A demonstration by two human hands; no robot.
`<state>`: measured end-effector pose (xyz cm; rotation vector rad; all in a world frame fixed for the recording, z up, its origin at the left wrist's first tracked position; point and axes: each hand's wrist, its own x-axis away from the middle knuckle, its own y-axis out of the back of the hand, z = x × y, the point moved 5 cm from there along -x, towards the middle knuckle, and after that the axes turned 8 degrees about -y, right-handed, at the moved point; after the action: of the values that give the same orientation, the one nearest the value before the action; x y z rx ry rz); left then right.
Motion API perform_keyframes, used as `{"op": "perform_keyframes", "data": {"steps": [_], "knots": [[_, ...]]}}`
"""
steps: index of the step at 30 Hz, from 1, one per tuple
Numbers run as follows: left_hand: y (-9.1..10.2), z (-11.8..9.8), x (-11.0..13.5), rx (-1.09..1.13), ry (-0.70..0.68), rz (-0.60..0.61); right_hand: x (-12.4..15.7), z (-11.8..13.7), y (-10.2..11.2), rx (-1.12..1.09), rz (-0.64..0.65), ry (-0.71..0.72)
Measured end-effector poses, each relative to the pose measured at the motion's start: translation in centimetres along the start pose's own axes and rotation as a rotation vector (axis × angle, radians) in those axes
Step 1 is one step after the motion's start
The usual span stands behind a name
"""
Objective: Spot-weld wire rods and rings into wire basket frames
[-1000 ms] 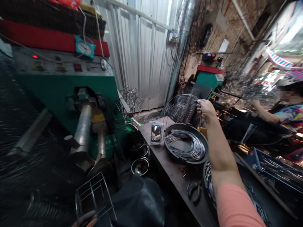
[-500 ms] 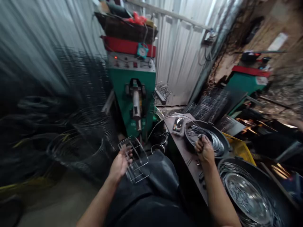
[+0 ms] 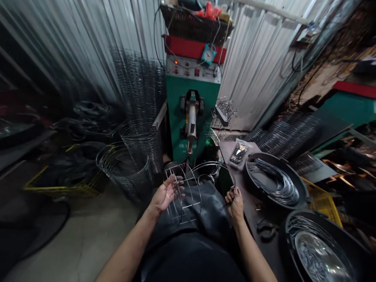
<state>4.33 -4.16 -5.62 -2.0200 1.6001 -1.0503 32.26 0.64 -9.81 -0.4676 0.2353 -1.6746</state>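
Observation:
My left hand [image 3: 167,194] holds a small curved wire frame [image 3: 190,205] above my dark apron, palm turned up with the fingers behind and among the wires. Thin crossbars join the frame's bent rods. In my right hand [image 3: 235,206], the fingers are pinched round the end of thin bent metal wires [image 3: 213,163]. These wires arch leftward to the frame's top; whether they touch it I cannot tell. Straight ahead stands a green machine [image 3: 176,102] with a metal electrode arm [image 3: 192,123] pointing down, a little beyond the frame.
On the right, a bench [image 3: 227,149] carries a phone [image 3: 239,152], a black pan of wire rings [image 3: 279,184], pliers [image 3: 267,230] and another pan holding a metal bowl [image 3: 319,254]. Stacked wire baskets [image 3: 126,164] stand at left, near a yellow crate [image 3: 64,188].
My right hand has come from over the pan of rings toward my lap, bringing the bent wires. The view has turned left. My left hand still holds the frame.

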Motion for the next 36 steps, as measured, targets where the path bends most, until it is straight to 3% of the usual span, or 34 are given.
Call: {"op": "perform_keyframes", "data": {"steps": [3,6,9,14,17,22,25,29,31,36], "knots": [[0.3,0.7,-0.4,0.004,-0.012,-0.020,-0.2,-0.6,0.5,-0.018,-0.062,-0.016],[1.0,0.6,-1.0,-0.035,-0.073,-0.150,0.3,-1.2,0.3,-0.035,-0.021,-0.065],[1.7,-0.1,-1.7,-0.104,-0.148,-0.273,1.6,-1.6,-0.3,-0.032,0.091,-0.114],[2.2,-0.9,-2.3,-0.216,-0.210,-0.217,4.1,-1.1,-0.8,0.086,0.312,-0.126],[2.3,-0.6,-1.9,-0.322,-0.229,-0.214,5.0,0.1,-1.3,0.199,0.456,-0.263],[1.1,1.0,-0.8,-0.442,-0.242,-0.172,6.8,3.8,-4.9,0.649,0.761,-0.469],[0.3,1.6,-0.3,-0.456,-0.312,-0.145,7.7,4.8,-7.7,0.768,0.783,-0.567],[0.3,1.5,0.3,-0.506,-0.362,-0.173,8.1,4.1,-10.4,0.845,0.830,-0.644],[0.6,1.2,0.6,-0.501,-0.341,-0.197,7.5,4.1,-11.2,0.922,0.852,-0.549],[1.7,0.1,0.9,-0.495,-0.330,-0.170,5.2,7.6,-13.0,1.187,0.718,0.084]]}}
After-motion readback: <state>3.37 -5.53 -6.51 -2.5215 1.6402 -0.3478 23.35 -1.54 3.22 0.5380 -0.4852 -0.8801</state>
